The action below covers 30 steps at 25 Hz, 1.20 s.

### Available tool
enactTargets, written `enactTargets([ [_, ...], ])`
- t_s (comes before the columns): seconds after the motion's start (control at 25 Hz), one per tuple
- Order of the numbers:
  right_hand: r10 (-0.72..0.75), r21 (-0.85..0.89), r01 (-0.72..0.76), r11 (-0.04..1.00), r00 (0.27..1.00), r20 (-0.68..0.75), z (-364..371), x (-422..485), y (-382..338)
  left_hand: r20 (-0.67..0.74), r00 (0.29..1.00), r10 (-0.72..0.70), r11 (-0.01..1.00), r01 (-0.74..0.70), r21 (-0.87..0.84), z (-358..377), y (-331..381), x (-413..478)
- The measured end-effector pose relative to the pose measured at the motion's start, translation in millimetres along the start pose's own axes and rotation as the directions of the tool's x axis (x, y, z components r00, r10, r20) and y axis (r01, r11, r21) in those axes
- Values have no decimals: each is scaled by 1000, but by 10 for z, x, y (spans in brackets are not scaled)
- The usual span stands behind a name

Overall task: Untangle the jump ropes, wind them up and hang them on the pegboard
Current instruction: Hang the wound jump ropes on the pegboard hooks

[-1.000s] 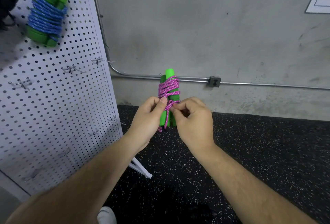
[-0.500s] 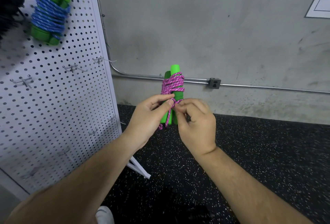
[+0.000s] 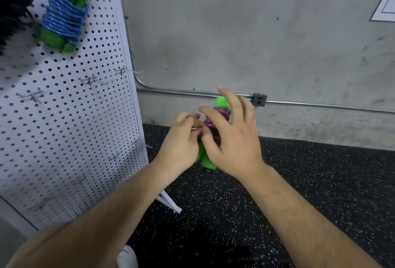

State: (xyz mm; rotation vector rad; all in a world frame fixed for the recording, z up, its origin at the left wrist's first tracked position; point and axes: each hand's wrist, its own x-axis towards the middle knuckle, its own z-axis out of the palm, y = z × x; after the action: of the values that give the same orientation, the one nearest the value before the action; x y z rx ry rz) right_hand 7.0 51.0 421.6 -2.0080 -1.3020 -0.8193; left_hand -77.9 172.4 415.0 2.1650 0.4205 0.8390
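Observation:
A pink jump rope (image 3: 220,116) is wound around its two green handles and stands upright in front of me. My left hand (image 3: 181,141) grips the bundle at its middle, fingers curled round the handles. My right hand (image 3: 233,137) has its fingers spread in front of the bundle and hides most of it; whether the thumb touches the rope I cannot tell. A blue jump rope (image 3: 64,17), wound on green handles, hangs at the top of the white pegboard (image 3: 64,131) on my left.
Several bare metal hooks (image 3: 92,79) stick out of the pegboard. A dark bundle (image 3: 12,2) hangs at its top left edge. The pegboard's white foot (image 3: 168,201) rests on the black speckled floor. A concrete wall with a conduit and an outlet box (image 3: 259,100) lies ahead.
My right hand has let go of the pink rope end it was pinching and spread its fingers wide. My left hand keeps hold of the bundle.

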Motion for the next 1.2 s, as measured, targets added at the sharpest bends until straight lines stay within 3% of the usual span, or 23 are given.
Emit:
enactTargets([
  [0.08, -32, 71, 21, 997, 987, 155, 12, 16, 55, -80, 997, 13, 1000, -15, -26, 1, 15, -22],
  [0.2, 90, 362, -184, 914, 961, 260, 117, -49, 40, -186, 977, -108, 977, 71, -199, 10, 38, -16],
  [0.32, 208, 487, -318, 813, 941, 267, 218, -57, -58, -221, 963, -157, 960, 97, -263, 9, 54, 6],
  [0.44, 286, 548, -363, 753, 932, 224, 278, -24, -116, -223, 953, -205, 920, 110, -377, -60, 64, 29],
  [0.6, 271, 601, -302, 740, 952, 144, 324, 64, -173, -231, 954, -190, 906, 80, -416, -176, 150, 45],
  [0.72, 289, 693, -265, 670, 954, 85, 316, 265, -248, -238, 962, -135, 905, 22, -424, -354, 282, 154],
  [0.88, 274, 773, -168, 612, 962, -8, 258, 845, -342, -288, 958, -12, 947, -82, -310, -702, 561, 450],
  [1.08, 150, 697, 25, 717, 971, -188, 19, 1826, -502, -459, 888, 37, 893, -235, -383, -1074, 914, 998],
  [1.2, 115, 685, 53, 726, 974, -198, -95, 2294, -627, -548, 836, -8, 867, -268, -421, -1258, 1083, 1281],
])
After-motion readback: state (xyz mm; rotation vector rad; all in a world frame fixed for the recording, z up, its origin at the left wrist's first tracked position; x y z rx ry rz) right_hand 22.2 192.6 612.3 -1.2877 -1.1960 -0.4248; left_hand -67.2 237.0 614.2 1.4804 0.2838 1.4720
